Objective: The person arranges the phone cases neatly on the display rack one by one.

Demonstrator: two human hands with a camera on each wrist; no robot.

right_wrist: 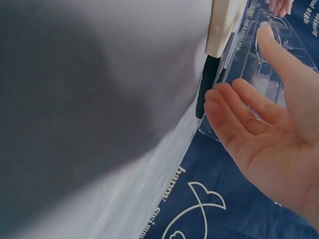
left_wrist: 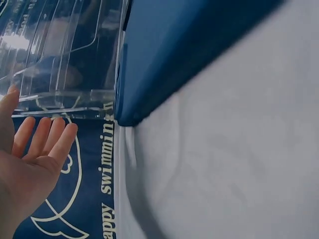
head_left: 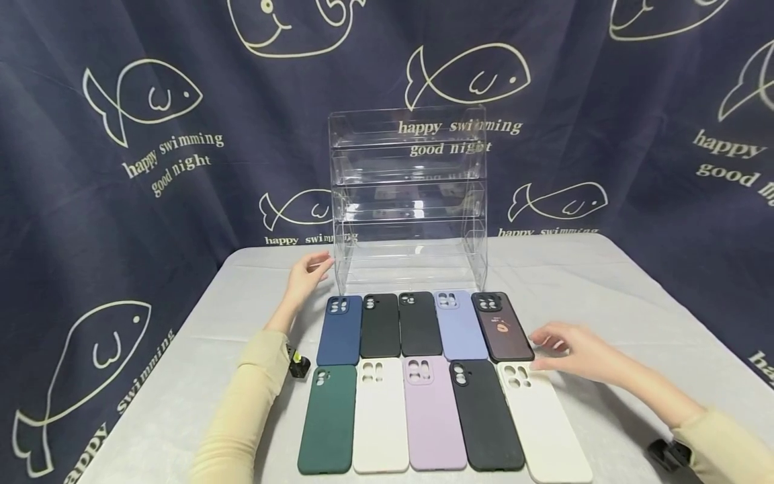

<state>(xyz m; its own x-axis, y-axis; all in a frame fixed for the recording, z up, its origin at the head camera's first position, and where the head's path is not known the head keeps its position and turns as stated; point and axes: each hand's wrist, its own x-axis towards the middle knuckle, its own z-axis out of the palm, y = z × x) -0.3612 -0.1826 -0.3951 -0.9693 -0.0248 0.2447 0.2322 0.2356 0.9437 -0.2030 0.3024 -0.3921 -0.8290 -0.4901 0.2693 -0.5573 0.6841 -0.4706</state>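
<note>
Ten phone cases [head_left: 435,423] laid out in 2 rows, none yet in clear rack [head_left: 408,218] nr far edge of table [head_left: 605,289]; prob. early on. L hand [head_left: 306,274], R hand [head_left: 574,347] loose, gripping nothing.

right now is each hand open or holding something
Left hand: open, holding nothing, beside the clear plastic tiered rack.
Right hand: open, holding nothing, by the dark brown printed phone case; contact cannot be told.
</note>
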